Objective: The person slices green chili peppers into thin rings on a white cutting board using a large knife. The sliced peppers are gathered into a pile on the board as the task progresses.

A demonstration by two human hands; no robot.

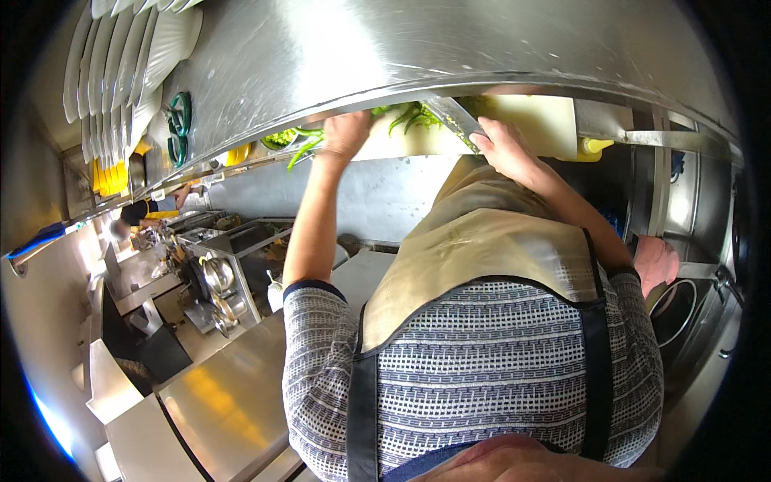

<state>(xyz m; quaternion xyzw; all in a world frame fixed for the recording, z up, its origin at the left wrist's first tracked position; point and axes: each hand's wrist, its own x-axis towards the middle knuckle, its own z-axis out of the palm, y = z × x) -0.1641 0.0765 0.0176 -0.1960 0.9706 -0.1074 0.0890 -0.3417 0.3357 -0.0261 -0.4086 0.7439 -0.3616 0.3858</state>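
Observation:
My right hand (505, 149) grips a broad-bladed kitchen knife (453, 118), its blade slanting over a pale cutting board (551, 129). Bits of green cling to the blade. Beside the knife, whole green chili peppers (412, 116) lie on the board. My left hand (347, 137) is at the board's left end, its fingertips hidden beneath the steel shelf edge, so I cannot tell whether it holds anything. More long green peppers (308, 147) stick out just left of that hand. Further left is a metal bowl of chopped green pieces (279, 140).
A steel shelf (421, 42) overhangs the board, carrying stacked white dishes (114, 66) and green-handled scissors (179, 129). A yellow squeeze bottle (590, 149) stands right of the board. Steel counters (223, 391) lie behind me at left. Another person (147, 211) is in the distance.

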